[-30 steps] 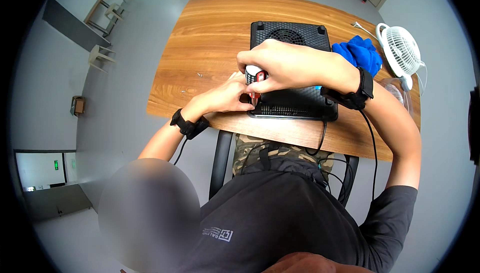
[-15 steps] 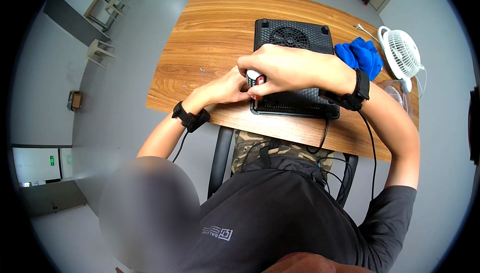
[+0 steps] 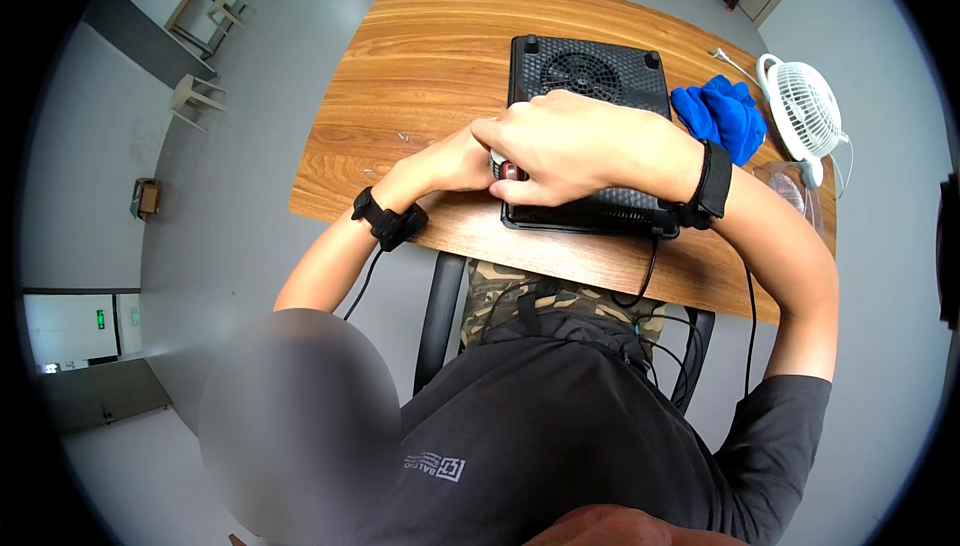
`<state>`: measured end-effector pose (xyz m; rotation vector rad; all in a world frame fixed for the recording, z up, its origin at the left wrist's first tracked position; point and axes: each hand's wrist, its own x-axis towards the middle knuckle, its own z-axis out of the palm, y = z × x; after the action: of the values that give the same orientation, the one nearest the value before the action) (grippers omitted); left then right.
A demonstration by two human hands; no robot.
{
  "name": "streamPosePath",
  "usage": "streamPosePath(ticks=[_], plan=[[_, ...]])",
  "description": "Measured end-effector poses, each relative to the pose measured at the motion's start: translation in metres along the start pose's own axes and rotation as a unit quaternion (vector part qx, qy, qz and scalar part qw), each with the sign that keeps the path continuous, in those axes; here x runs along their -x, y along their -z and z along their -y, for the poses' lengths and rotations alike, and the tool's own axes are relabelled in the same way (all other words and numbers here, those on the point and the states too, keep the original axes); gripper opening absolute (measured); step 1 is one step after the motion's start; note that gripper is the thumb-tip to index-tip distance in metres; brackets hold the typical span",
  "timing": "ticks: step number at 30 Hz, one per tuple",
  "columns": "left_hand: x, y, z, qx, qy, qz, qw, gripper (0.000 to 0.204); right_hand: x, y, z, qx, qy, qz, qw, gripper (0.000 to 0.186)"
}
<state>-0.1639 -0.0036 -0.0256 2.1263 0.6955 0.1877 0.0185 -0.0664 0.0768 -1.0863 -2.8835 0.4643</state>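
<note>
A black flat appliance with a round fan grille, like an induction cooktop, lies with its vented, footed underside up. My right hand reaches across its near left part. Closed fingers there grip the red, black and white handle of what looks like a screwdriver; its tip is hidden beneath the hand. My left hand lies at the appliance's left edge, against the right hand. Its fingertips are out of sight behind the right hand, so whether they hold anything does not show.
Small metal pieces, perhaps screws, lie on the wooden table to the left. On the right are a blue cloth, a white fan and a clear plastic item. A black cord hangs over the near edge.
My right hand has turned slightly on the handle, and the metal shaft seen earlier beneath it is now hidden. The left hand has shifted a little. The appliance stays in place.
</note>
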Motion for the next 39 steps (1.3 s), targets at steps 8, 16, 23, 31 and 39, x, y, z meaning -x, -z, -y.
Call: streamPosePath(ticks=[8,16,23,31,39], plan=[[-0.032,-0.01,0.0,0.028,-0.079,-0.042,0.996,0.039,-0.002,0.005,-0.005,0.041,0.001,0.028,0.999,0.04],[-0.02,-0.015,0.013,-0.086,-0.142,-0.027,0.986,0.044,-0.007,0.005,0.006,0.144,-0.002,0.04,0.989,0.043],[-0.005,-0.014,0.031,-0.134,-0.157,-0.029,0.978,0.048,-0.003,0.007,-0.003,0.076,0.057,0.026,0.995,0.04],[-0.023,-0.024,0.03,-0.154,-0.189,-0.042,0.969,0.053,-0.029,-0.01,-0.005,0.086,0.036,0.004,0.996,0.038],[-0.013,-0.02,0.039,-0.168,-0.195,-0.045,0.965,0.059,-0.024,-0.001,0.01,0.154,-0.008,0.016,0.988,0.035]])
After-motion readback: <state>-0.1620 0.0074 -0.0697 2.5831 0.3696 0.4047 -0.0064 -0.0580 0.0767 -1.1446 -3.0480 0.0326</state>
